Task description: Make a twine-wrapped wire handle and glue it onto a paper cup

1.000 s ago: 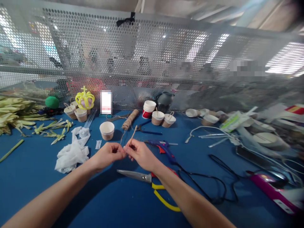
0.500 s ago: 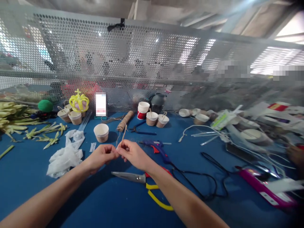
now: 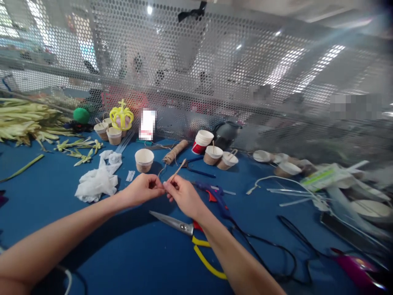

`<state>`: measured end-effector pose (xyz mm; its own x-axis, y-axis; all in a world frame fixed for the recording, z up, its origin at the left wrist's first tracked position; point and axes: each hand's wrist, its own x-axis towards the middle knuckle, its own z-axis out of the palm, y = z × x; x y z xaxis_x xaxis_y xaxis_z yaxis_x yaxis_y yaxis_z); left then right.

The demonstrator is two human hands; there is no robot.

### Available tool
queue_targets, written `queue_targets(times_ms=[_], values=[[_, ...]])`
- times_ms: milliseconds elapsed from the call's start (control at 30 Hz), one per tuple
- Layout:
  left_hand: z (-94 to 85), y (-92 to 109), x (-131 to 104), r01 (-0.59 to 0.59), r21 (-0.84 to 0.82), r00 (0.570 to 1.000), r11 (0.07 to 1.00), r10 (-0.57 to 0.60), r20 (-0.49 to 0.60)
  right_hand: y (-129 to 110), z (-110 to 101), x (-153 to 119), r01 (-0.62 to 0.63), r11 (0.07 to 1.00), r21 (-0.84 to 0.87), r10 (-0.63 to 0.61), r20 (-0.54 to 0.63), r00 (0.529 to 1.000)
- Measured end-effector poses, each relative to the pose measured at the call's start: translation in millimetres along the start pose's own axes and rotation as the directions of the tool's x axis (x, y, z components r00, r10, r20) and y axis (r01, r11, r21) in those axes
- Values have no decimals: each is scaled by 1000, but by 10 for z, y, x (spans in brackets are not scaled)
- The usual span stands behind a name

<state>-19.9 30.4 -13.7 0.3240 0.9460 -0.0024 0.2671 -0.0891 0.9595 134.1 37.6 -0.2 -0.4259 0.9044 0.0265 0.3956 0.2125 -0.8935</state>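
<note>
Pinched in my right hand (image 3: 183, 196) is a thin stick wrapped in twine (image 3: 179, 170), its tip pointing up and to the right. My left hand (image 3: 144, 189) is closed just beside it, its fingertips close to the right ones, on a thin twine end that runs up toward the twine roll (image 3: 175, 152). Under my right forearm lie large scissors (image 3: 175, 223) with red and yellow handles. A blue glue gun (image 3: 219, 198) rests to the right of my right hand. A paper cup (image 3: 144, 160) stands behind my left hand.
White crumpled tissue (image 3: 97, 182) lies at the left, with pale leaf strips (image 3: 27, 119) beyond. Several cups, a yellow crown (image 3: 122, 118), a phone (image 3: 147, 124) and a dark jug (image 3: 227, 133) stand along the mesh panel. Cables and plastic packs (image 3: 325, 178) are at the right.
The view has turned, so the table's items appear shifted, mostly rightward. The stick in my right hand now leans more to the right. Both hands remain close together and closed.
</note>
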Motion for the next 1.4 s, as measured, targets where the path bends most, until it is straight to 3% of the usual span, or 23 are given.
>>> queue_targets(times_ms=[133, 667, 800, 933, 1133, 1400], values=[[-17, 45, -31, -25, 81, 1000, 996, 26, -16, -36, 5, -17, 25, 999, -37, -25, -11, 1000], [-11, 193, -26, -113, 56, 988, 992, 118, -103, -211, -5, -19, 102, 976, -194, -140, -195, 971], [-3, 276, -11, -93, -73, 995, 993, 94, 15, -257, -64, -54, 132, 991, -17, -133, -111, 985], [-7, 313, -89, 1, -199, 987, 980, 30, 155, -278, -113, -138, 134, 984, 113, -131, -39, 991], [-29, 184, -198, 135, -298, 956, 945, -45, 291, -161, -58, -193, 62, 975, 215, -87, 111, 990], [115, -121, -195, 45, -161, 992, 986, -25, 124, 103, 194, -222, 52, 999, 16, -50, -95, 994]])
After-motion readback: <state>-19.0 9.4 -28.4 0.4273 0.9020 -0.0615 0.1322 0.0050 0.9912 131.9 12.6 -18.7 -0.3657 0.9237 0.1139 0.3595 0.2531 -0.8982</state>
